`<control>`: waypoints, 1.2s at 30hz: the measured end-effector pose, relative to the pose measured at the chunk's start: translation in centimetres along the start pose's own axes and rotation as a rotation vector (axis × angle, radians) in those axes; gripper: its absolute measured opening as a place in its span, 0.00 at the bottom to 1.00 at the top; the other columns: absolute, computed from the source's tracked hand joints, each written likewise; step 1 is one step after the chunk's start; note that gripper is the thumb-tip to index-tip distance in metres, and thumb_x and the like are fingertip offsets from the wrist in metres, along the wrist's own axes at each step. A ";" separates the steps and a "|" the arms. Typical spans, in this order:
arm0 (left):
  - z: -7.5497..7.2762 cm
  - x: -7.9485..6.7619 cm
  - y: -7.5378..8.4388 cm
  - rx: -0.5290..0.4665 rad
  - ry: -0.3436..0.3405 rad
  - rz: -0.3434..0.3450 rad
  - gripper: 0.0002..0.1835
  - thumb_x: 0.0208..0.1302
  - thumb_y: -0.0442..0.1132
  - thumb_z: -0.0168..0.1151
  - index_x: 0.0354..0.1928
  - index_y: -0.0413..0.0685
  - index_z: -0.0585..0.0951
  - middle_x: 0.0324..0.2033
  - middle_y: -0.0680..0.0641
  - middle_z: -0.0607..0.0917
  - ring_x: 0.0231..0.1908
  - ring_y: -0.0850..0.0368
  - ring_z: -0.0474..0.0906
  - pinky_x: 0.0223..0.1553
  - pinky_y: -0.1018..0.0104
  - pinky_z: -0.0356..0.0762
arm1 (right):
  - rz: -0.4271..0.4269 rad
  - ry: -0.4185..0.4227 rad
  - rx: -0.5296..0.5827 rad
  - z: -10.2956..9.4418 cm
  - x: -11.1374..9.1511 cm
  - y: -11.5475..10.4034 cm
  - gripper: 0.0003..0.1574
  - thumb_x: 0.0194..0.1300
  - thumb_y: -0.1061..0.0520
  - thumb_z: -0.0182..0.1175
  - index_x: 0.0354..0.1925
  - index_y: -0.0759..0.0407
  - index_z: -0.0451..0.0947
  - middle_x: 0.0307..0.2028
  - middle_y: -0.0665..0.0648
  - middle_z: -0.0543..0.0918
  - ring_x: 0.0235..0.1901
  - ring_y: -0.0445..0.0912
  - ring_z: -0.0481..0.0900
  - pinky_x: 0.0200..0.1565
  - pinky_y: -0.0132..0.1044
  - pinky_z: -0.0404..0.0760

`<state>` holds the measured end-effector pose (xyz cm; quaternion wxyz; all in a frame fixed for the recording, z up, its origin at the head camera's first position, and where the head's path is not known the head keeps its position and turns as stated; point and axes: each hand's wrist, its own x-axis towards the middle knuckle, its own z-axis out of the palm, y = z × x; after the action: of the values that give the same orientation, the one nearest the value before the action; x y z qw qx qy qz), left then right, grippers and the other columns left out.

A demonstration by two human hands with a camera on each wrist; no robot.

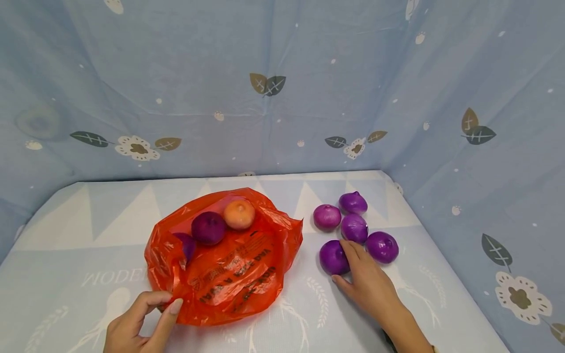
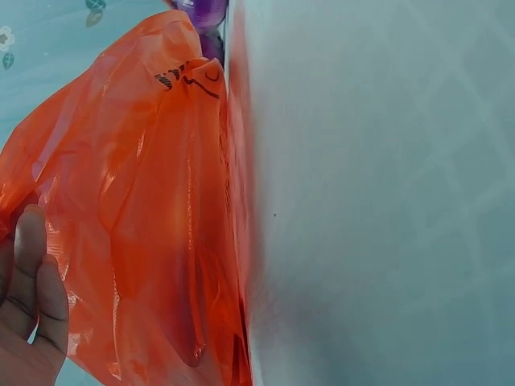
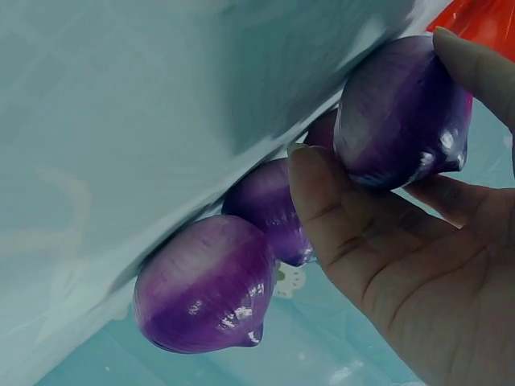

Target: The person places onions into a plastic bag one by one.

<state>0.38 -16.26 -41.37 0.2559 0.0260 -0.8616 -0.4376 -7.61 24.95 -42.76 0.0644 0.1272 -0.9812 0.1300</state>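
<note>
My left hand point(image 1: 139, 321) pinches the near left rim of a red plastic bag point(image 1: 234, 264) between thumb and fingers. The bag's mouth is spread wide; inside lie a yellow-orange onion point(image 1: 240, 214), a dark purple onion point(image 1: 209, 228) and another purple one partly hidden by the plastic. To the right of the bag, my right hand point(image 1: 368, 284) grips a shiny purple onion point(image 1: 334, 258), thumb on one side and fingers on the other. In the right wrist view that held onion point(image 3: 402, 112) sits between thumb and fingertips, its pointed tip showing.
Several more purple onions cluster just beyond and beside my right hand, among them one point(image 1: 382, 247) to its right and one point(image 1: 327, 217) farther back. A pale patterned cloth point(image 1: 119, 211) covers the table, and a blue curtain point(image 1: 212, 63) hangs behind and along the right side.
</note>
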 end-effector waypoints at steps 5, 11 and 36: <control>-0.1 0.0 0.0 -0.002 0.004 0.008 0.17 0.50 0.21 0.78 0.35 0.46 0.82 0.24 0.60 0.83 0.29 0.77 0.76 0.40 0.87 0.73 | 0.009 -0.015 0.025 -0.2 0.0 -0.1 0.54 0.55 0.49 0.82 0.72 0.65 0.68 0.66 0.65 0.75 0.64 0.61 0.77 0.61 0.58 0.78; -0.2 0.1 0.1 -0.006 0.007 0.012 0.17 0.50 0.20 0.78 0.35 0.45 0.82 0.24 0.60 0.83 0.29 0.77 0.75 0.41 0.87 0.73 | 0.027 -0.024 0.075 -0.6 -0.3 -0.2 0.54 0.56 0.48 0.82 0.72 0.61 0.68 0.67 0.62 0.75 0.62 0.58 0.79 0.59 0.58 0.80; 0.2 0.2 0.0 -0.020 0.009 0.024 0.17 0.48 0.19 0.78 0.35 0.44 0.83 0.24 0.61 0.83 0.28 0.77 0.76 0.40 0.86 0.73 | -0.014 -0.005 0.186 -4.5 -0.6 -4.0 0.53 0.58 0.41 0.80 0.74 0.51 0.67 0.66 0.48 0.77 0.56 0.43 0.81 0.51 0.42 0.86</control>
<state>0.08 -16.14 -41.35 0.2651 0.0150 -0.8563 -0.4430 -5.58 22.58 -37.62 0.0507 0.1399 -0.9641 0.2198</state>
